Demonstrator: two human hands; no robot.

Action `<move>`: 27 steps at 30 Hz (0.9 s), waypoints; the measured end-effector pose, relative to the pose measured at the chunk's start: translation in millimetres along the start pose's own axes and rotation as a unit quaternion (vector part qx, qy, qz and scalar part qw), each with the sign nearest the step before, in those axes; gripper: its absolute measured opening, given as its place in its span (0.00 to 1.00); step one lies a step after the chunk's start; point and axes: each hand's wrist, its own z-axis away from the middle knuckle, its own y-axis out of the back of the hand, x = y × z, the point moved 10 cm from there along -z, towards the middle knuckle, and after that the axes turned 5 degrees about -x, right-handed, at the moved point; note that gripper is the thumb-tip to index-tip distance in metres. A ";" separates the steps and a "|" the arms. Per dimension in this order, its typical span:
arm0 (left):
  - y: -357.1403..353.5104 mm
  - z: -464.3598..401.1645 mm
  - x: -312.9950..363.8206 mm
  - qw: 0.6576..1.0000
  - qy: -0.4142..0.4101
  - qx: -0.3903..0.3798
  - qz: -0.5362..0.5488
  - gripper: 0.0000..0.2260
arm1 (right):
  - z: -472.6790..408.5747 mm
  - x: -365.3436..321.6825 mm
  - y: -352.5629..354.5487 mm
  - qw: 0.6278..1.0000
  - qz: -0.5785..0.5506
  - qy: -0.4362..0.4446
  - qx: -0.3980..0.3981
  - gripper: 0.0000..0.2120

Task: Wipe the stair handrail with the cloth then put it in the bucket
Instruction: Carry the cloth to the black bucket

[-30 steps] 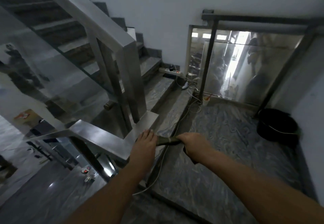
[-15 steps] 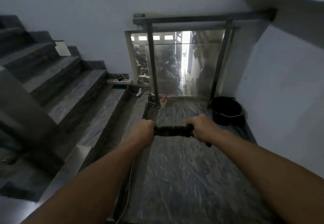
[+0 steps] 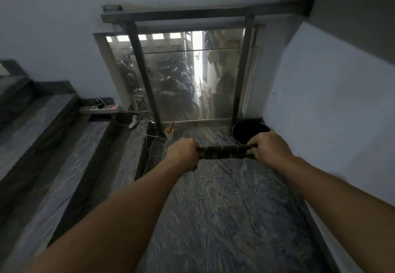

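Both hands are closed on the cloth (image 3: 224,152), left hand (image 3: 182,152) and right hand (image 3: 269,149) gripping opposite ends to hold it taut above the landing floor (image 3: 224,219), evidently for carrying to the bucket (image 3: 245,130) in the corner just beyond.

Both arms reach out over the marbled landing floor (image 3: 224,208). The left hand (image 3: 181,154) and right hand (image 3: 268,147) each grip one end of a dark rolled cloth (image 3: 223,151), stretched level between them. A black bucket (image 3: 245,130) stands just beyond, beside the glass railing panel (image 3: 192,76).
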 end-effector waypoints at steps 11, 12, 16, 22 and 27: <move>-36.7 -225.4 17.0 0.995 0.005 -0.065 0.069 0.09 | -171.3 84.3 -19.5 0.995 -0.032 -0.098 0.001 0.05; -43.2 -255.6 17.1 0.995 0.001 -0.073 0.065 0.10 | -195.3 94.5 -25.2 0.993 -0.032 -0.109 -0.002 0.05; -69.2 -374.1 22.0 0.993 -0.036 -0.102 0.039 0.12 | -286.8 141.2 -48.8 0.987 -0.042 -0.156 -0.001 0.05; -104.3 -499.2 45.2 0.986 -0.080 -0.139 0.046 0.11 | -380.9 201.8 -77.4 0.975 -0.057 -0.216 0.006 0.07; -155.2 -569.8 67.9 0.979 -0.081 -0.156 0.105 0.13 | -430.0 251.2 -102.7 0.967 -0.049 -0.246 0.039 0.10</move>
